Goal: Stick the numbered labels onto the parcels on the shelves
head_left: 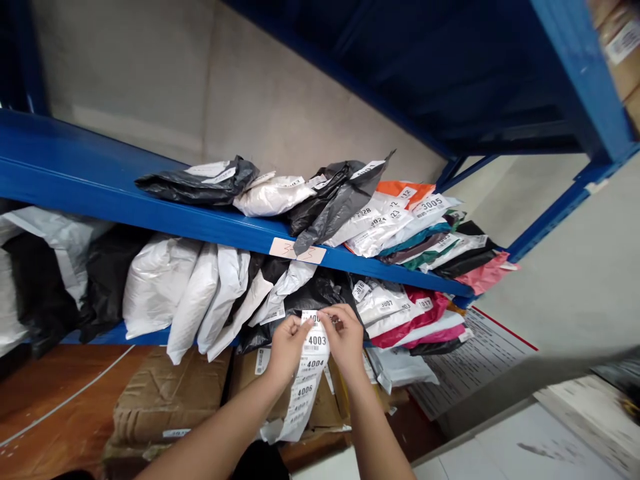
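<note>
A long strip of white number labels [305, 383] hangs down between my forearms, printed with numbers such as 4003, 4004 and 4006. My left hand [289, 341] pinches the strip's upper left edge between thumb and fingers. At the top right of the strip, my right hand [346, 333] has its fingers pressed together on the uppermost label, whose number is partly covered. Both hands are in front of the lower shelf, close to a black plastic parcel [325, 290]. Just above them, a pale tag [297, 251] is stuck to the blue shelf edge.
Bagged parcels lie on the upper blue shelf [100, 177], several with number labels such as 3005 [431, 205]. White parcels [160, 283] and black ones crowd the lower shelf. Cardboard boxes [167, 393] sit beneath. A blue upright [555, 207] and a printed sheet [465, 360] are at right.
</note>
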The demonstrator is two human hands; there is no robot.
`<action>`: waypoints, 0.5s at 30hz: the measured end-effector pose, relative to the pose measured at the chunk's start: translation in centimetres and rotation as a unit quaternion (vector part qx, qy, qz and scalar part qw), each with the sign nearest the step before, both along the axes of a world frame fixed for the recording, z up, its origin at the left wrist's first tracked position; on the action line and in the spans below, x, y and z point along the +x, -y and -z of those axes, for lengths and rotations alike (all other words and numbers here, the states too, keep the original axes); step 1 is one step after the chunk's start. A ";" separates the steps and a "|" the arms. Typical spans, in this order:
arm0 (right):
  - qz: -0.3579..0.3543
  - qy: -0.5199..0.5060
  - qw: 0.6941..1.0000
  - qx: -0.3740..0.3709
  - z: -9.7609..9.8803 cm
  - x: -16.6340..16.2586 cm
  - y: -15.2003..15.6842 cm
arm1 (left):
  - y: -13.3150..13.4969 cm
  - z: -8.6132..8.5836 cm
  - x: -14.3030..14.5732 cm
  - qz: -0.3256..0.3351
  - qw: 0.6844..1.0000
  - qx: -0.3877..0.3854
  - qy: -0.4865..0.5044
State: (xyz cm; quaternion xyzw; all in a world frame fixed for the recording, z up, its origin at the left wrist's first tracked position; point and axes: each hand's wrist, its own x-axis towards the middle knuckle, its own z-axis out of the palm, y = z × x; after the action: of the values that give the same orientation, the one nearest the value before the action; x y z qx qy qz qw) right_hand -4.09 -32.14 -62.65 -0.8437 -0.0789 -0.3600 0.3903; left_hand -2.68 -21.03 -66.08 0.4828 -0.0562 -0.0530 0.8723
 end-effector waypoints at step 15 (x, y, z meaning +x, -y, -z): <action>0.124 -0.056 0.977 -0.165 -2.3 7.2 3.1 | -3.6 1.6 -1.1 -0.001 0.975 0.156 0.161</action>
State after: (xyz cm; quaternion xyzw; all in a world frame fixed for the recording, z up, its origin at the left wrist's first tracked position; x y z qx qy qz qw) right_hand 3.11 -35.19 -60.35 -0.9185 -0.0106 -0.3399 0.2016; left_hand -3.81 -17.38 -67.72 0.6151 -0.1862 0.0182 0.7659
